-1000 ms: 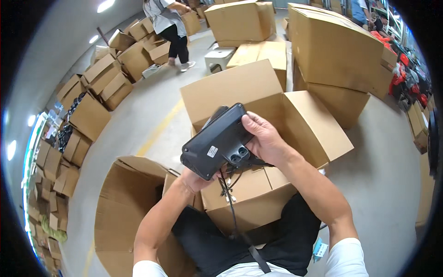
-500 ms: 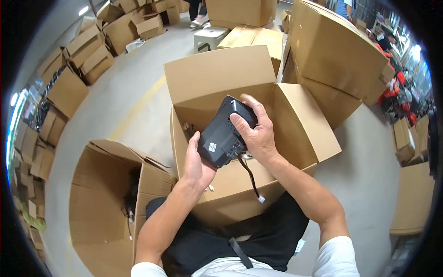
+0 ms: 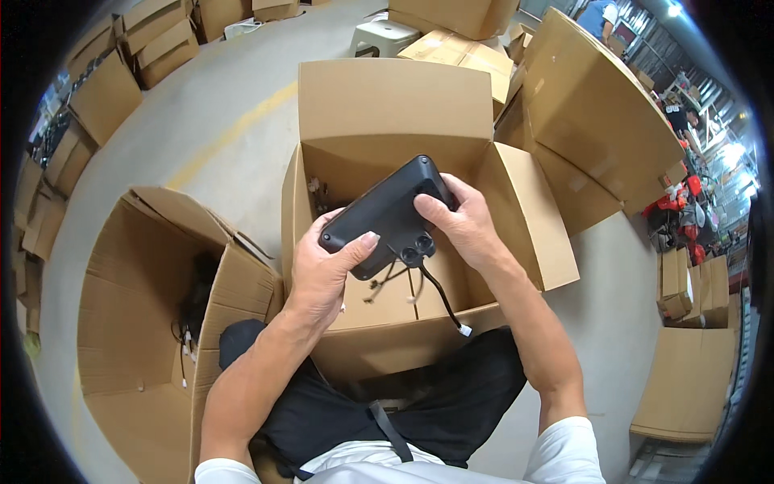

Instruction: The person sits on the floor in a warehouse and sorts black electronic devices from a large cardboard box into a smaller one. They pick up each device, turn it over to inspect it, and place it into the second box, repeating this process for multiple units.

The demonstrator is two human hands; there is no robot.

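Above an open cardboard box [image 3: 395, 101], I hold a black plastic housing [image 3: 379, 211] with cables, tilted up to the right. My left hand [image 3: 316, 262] is closed on its lower left end, thumb across the face. At the upper right end, my right hand [image 3: 466, 218] grips it with the thumb on top. Two round bosses stick out from its near edge. A black cable [image 3: 438, 290] hangs from there, ending in a white connector [image 3: 464, 330]. Thinner loose leads dangle beside it. The housing's underside is hidden.
A second open carton [image 3: 133, 339] stands at my left with dark parts and cables inside. Large cartons [image 3: 597, 113] rise at the far right. Behind the box is a grey stool [image 3: 385, 36]. A person [image 3: 598, 18] stands at the far upper right.
The housing has been turned; its white label no longer shows. My left thumb now lies over its face. My right hand keeps its hold. The view has shifted.
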